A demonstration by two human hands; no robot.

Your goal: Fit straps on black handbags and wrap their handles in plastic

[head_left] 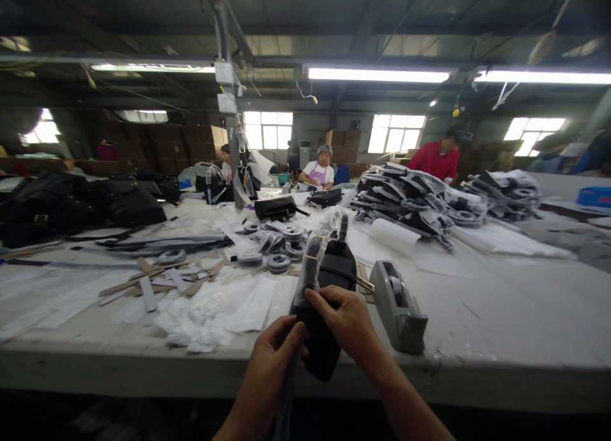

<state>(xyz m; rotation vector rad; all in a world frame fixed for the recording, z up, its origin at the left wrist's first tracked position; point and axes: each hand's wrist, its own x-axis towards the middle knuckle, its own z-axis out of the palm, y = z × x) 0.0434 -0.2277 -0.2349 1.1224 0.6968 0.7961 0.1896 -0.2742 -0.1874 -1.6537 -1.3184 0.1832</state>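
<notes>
A small black bag [329, 282] with a strap wrapped in clear plastic stands tilted at the near edge of the white worktable [501, 314]. My left hand [274, 358] is closed on the lower end of the wrapped strap beside the bag's bottom. On the bag's front lies my right hand [346, 323], with fingers curled over it and the fingertips pressing on its left side. The bag's lower corner hangs past the table edge, between both hands.
A grey tape dispenser [398, 304] sits just right of the bag. Crumpled white paper [214, 310], cardboard strips and tape rolls [279, 247] lie to the left. Stacks of wrapped black pieces [410, 202] and black bags [71, 205] stand further back. Other people work at the far end.
</notes>
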